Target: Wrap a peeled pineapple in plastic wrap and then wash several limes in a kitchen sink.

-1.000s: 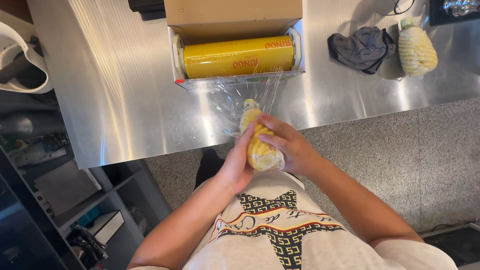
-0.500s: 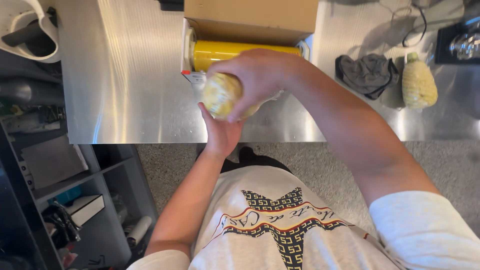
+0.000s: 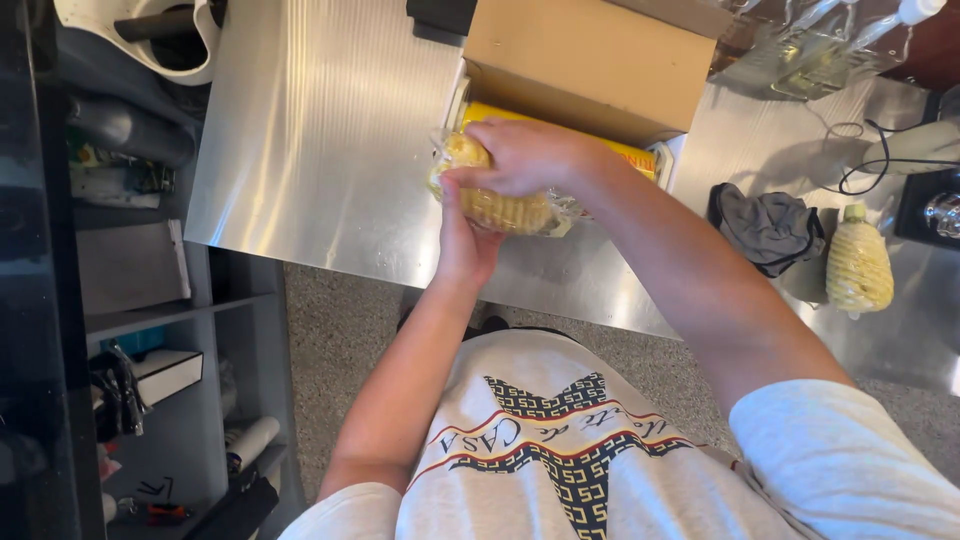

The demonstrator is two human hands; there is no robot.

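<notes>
Since the frame half a second earlier, the corn cob (image 3: 492, 200) and both hands have shifted lower against the film roll box, and the cob now lies crosswise instead of end-on toward the camera.

The right hand (image 3: 525, 155) is closed over the top of the cob; the left hand (image 3: 468, 240) supports it from below with the fingers wrapped upward. The cob is yellow, with a ridged kernel surface, and is covered in clear, wrinkled plastic film (image 3: 560, 212). It is held above the near part of the steel table (image 3: 320, 140), directly in front of the box.

The cardboard box (image 3: 575, 55) is brown, rectangular and open at the front, and holds a yellow cylindrical film roll (image 3: 640, 158). To the right lie a crumpled grey cloth (image 3: 768, 228) and a second wrapped corn cob (image 3: 858, 265), standing apart from each other on the brushed, reflective surface.
</notes>
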